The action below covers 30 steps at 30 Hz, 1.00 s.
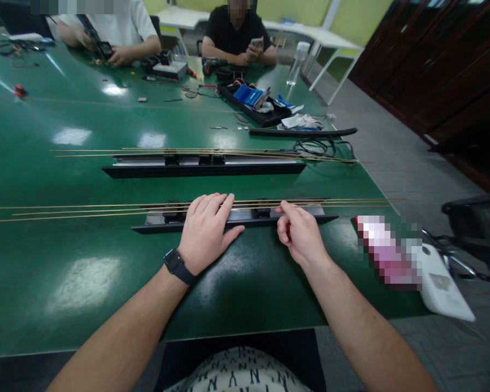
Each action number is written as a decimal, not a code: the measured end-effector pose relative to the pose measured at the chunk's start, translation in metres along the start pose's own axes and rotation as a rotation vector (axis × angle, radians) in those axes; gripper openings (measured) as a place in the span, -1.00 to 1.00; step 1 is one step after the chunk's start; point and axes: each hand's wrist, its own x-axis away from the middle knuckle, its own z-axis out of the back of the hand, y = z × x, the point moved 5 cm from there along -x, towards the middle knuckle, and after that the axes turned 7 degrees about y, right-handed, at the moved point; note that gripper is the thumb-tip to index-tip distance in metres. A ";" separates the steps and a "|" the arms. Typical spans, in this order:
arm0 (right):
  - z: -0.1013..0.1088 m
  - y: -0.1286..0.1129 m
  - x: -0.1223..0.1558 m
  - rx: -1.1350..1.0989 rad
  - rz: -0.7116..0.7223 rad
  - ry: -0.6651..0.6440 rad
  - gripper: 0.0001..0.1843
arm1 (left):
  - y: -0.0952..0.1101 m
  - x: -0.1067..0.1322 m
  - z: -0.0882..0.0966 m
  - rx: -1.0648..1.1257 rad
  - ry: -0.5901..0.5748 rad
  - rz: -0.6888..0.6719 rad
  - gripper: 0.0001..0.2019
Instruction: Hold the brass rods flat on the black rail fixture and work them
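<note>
Left hand [208, 231] lies flat, fingers extended, across thin rods [247, 202]; right hand [301, 233] curls, grip unclear; the rods look light, springy, best pinched mid-length.

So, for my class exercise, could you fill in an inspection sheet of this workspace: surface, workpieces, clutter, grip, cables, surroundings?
Surface: green table, glossy, with light reflections.
Workpieces: near rail and far rail, both black-edged; thin brass-coloured rods run along each.
Clutter: black tray holding a blue item; black strip; clear bottle.
Grip: left hand open, laid over the near rail; right hand curled at the rods, pinch unclear.
Cables: black coiled cable near the far rail's right end.
Surroundings: person in white and person in black across the table, the latter holding a phone; dark cabinet at right.
</note>
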 end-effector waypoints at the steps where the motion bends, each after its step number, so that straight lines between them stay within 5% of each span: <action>1: 0.000 -0.001 0.000 0.002 0.001 -0.009 -0.64 | 0.000 0.000 0.000 0.003 0.003 0.002 -0.40; 30: 0.001 0.001 0.000 -0.031 -0.007 0.029 -0.68 | 0.000 0.000 -0.001 -0.012 -0.001 -0.004 -0.38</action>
